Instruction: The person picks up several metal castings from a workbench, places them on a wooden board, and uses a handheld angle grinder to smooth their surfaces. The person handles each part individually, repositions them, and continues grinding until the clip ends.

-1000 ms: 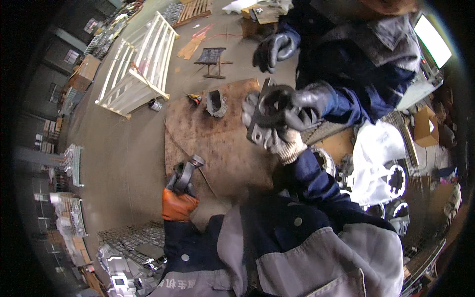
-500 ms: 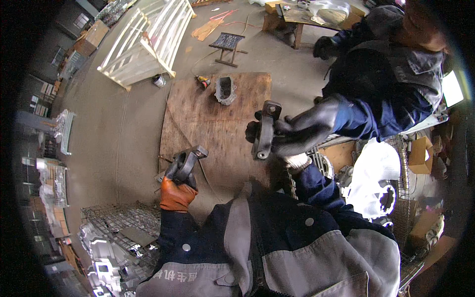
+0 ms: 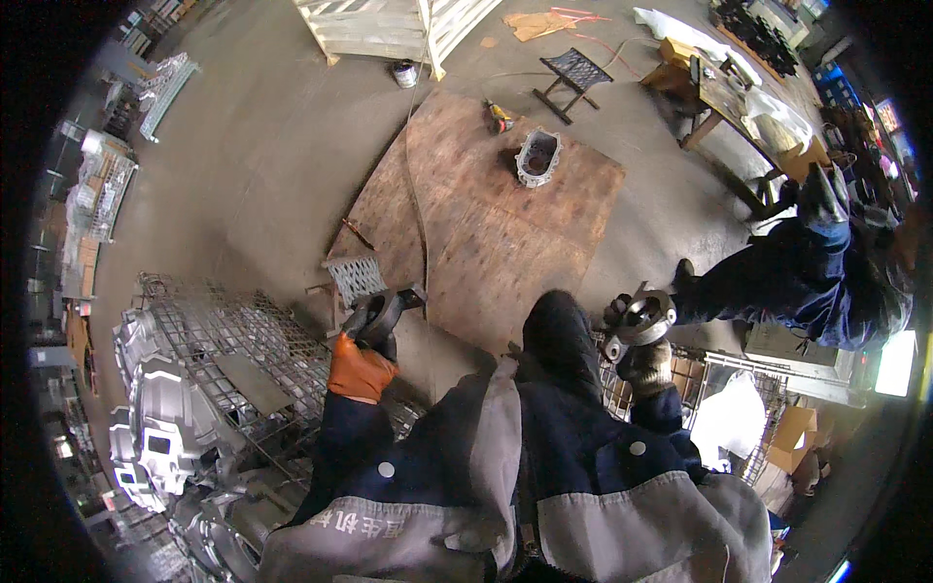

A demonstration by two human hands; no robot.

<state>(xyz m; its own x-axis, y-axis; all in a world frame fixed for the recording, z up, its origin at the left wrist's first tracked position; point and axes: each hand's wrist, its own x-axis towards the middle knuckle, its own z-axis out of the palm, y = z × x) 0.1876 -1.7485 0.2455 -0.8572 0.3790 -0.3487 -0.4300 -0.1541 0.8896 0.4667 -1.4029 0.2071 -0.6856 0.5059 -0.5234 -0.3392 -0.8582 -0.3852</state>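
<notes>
My left hand (image 3: 362, 365), in an orange glove with dark fingers, is closed round a dark metal ring bracket (image 3: 390, 313) with a flat lug on its right. Over on the right, my right hand (image 3: 649, 367), in a pale knitted glove with dark fingertips, grips a ring-shaped metal casting (image 3: 623, 332) with a round opening and lugs on its rim. The two parts are held well apart, one on each side of my body. A brown wooden board (image 3: 476, 262) lies on the floor ahead of me.
On the board stand a grey metal housing (image 3: 538, 158) and a yellow-black power tool (image 3: 500, 118). Folding stools (image 3: 575, 76) (image 3: 357, 280) stand beside it. Wire cages with silver castings (image 3: 160, 428) are at my left. A co-worker's sleeve (image 3: 777, 277) is at right.
My view has turned, and the board has shifted right. The co-worker's gloved hand, which held a dark bracket before me, has withdrawn right. My right hand now shows holding a ring-shaped casting.
</notes>
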